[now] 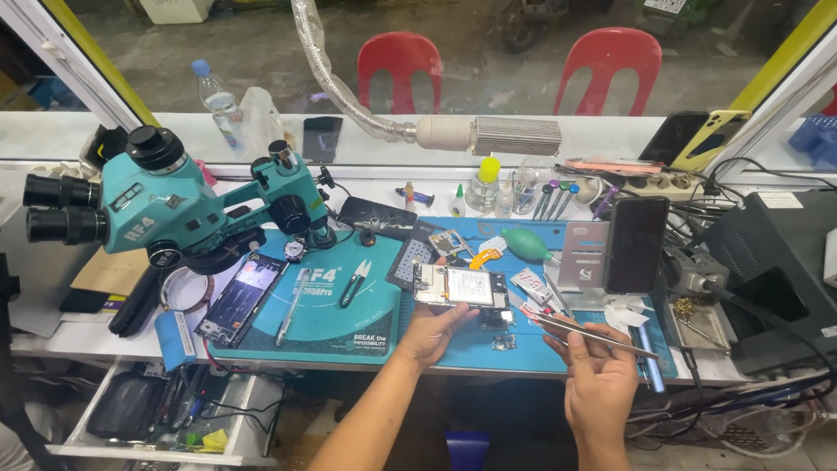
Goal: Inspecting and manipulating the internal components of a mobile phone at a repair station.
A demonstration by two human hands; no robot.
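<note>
**Opened phone under my left hand, tweezers in my right**

I look down at a crowded repair tabletop (pixel 52 344). My left hand (pixel 433 331) rests palm-up at the near edge of an opened phone (pixel 462 288), fingers loosely spread and touching its lower rim; the phone lies flat on the blue work mat (pixel 471 344), near its middle. My right hand (pixel 600 379) pinches a pair of metal tweezers (pixel 580 331), thumb and fingers closed narrow around them, tips aimed left toward the phone but apart from it.

Risks, as I judge them: the tweezer tips could scratch or short the exposed board if they slip; the phone could slide toward the tabletop edge, since only fingertips steady it; small loose parts (pixel 504 343) beside it could be knocked off.

Counts: one teal microscope (pixel 166 205), one second dismantled phone (pixel 240 298) under it, one dark phone (pixel 636 244) propped upright, one green air blower (pixel 523 244), two red chairs (pixel 399 57) outside, one water bottle (pixel 218 100).
</note>
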